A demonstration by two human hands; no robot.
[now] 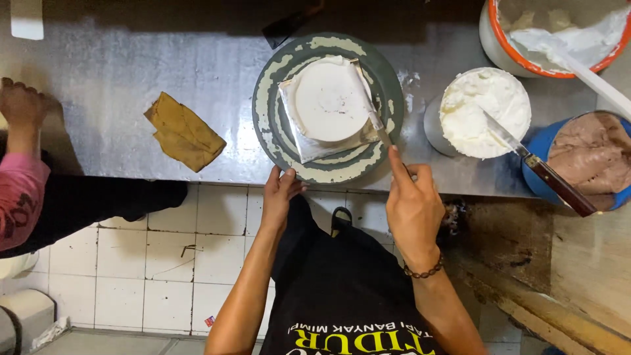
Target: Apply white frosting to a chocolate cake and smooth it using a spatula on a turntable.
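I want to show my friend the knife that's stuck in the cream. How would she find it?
Start at the metal table and go right of the round turntable with the white cake. There a metal bowl of white cream stands, and the knife lies with its blade in it. Its dark wooden handle points to the lower right, unlike the thin spatula in the right hand.

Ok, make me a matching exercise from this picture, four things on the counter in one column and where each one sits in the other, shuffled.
Things:
1 white cake
2 yellow cloth
3 wooden-handled knife
4 brown cream tub

Places:
A far right edge of the counter
B on the round turntable
C blade resting in the bowl of white cream
D left of the turntable, lying crumpled

Pairs: 1-B, 2-D, 3-C, 4-A
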